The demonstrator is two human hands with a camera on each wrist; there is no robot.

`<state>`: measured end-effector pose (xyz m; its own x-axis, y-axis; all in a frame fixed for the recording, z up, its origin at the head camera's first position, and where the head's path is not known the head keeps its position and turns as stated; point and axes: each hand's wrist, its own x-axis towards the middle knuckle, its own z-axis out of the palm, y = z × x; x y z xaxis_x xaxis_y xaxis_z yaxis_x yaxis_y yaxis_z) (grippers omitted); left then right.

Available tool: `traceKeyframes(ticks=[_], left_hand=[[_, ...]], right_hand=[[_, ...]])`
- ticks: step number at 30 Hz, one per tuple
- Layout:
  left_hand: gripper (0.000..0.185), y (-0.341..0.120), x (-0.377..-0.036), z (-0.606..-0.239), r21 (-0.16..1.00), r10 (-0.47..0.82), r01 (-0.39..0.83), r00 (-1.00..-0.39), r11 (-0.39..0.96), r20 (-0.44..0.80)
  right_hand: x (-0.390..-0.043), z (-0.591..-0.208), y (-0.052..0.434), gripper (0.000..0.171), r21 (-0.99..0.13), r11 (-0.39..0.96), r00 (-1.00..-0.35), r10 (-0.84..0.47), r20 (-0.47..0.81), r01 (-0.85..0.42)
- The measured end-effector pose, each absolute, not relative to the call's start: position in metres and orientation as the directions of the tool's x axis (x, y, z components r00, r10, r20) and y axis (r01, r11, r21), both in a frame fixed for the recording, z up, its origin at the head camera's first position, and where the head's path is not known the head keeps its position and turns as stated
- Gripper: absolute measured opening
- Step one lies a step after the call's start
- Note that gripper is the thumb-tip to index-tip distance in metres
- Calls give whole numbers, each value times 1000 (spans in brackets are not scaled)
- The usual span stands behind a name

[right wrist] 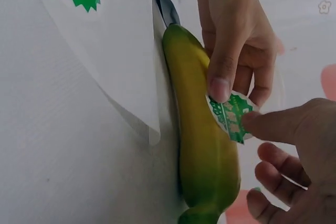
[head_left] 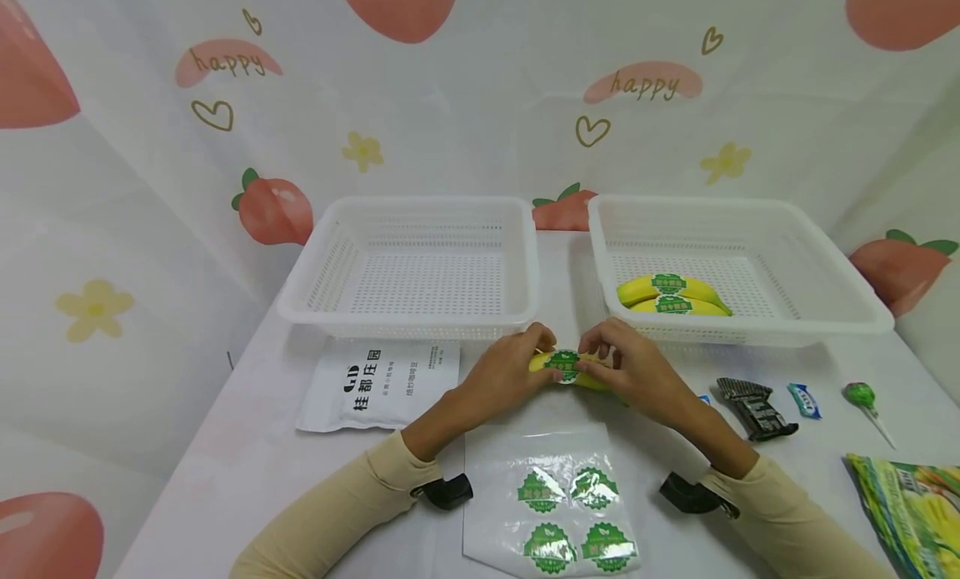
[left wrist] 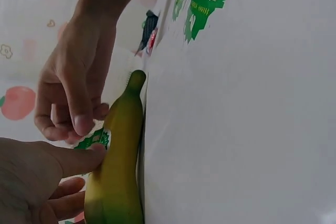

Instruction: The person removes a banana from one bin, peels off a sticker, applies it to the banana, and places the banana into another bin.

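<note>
A yellow banana with green ends point(right wrist: 202, 145) lies on the table between my two hands, before the baskets. A round green-and-white sticker point(right wrist: 231, 115) sits on its upper side, and part of it stands out past the banana's outline. My left hand point(head_left: 506, 366) holds the banana, thumb on the sticker's edge and fingers behind the fruit. My right hand point(head_left: 637, 371) pinches the sticker's other edge between thumb and forefinger; its remaining fingers curl loosely. Just nearer me lies a clear sheet point(head_left: 487, 512) bearing several green stickers point(head_left: 550, 548).
At the back stand two white baskets; the left basket point(head_left: 408, 319) is bare, the right basket point(head_left: 750, 333) holds two stickered bananas point(head_left: 667, 291). A white coffee bag point(head_left: 405, 387) lies left. On the right are a black packet point(head_left: 757, 408), blue candy point(head_left: 805, 401), lollipop point(head_left: 859, 394) and colourful bag point(head_left: 911, 504).
</note>
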<state>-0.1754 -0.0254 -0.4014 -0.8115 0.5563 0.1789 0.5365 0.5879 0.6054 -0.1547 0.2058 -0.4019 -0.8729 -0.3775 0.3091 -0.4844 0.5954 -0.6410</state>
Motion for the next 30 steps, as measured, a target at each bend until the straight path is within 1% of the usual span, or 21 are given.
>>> traceKeyframes(ticks=[3, 5, 7, 10, 13, 15, 21, 25, 30], left_hand=[[39, -25, -175, -401, 630, 549, 510, -821, 586, 155], [40, -25, -175, -401, 642, 549, 500, -823, 581, 144], [40, -25, -175, -401, 644, 555, 503, -819, 576, 143], [38, -25, -175, -400, 638, 575, 521, -805, 566, 148], [32, -25, -175, -399, 618, 597, 541, -790, 571, 140], [31, -25, -176, -398, 597, 610, 552, -782, 582, 129], [39, -24, -175, -397, 520, 624, 583, -773, 624, 117], [38, -23, -173, -398, 475, 623, 603, -770, 640, 138], [36, -23, -170, -400, 450, 625, 622, -763, 641, 165]], right_hand=[[-155, -403, 206, 27, -582, 604, -837, -443, 321, -544], [-155, -404, 205, 33, -558, 622, -831, -478, 286, -550], [-155, -405, 205, 37, -550, 640, -836, -491, 245, -537], [-155, -405, 204, 37, -553, 669, -857, -478, 192, -497], [-155, -405, 204, 36, -543, 690, -868, -466, 173, -479], [-154, -404, 203, 35, -537, 698, -871, -463, 166, -474], [-152, -405, 202, 36, -483, 722, -864, -468, 186, -495], [-151, -406, 202, 36, -447, 729, -853, -475, 217, -519], [-149, -406, 201, 37, -415, 715, -826, -509, 243, -562]])
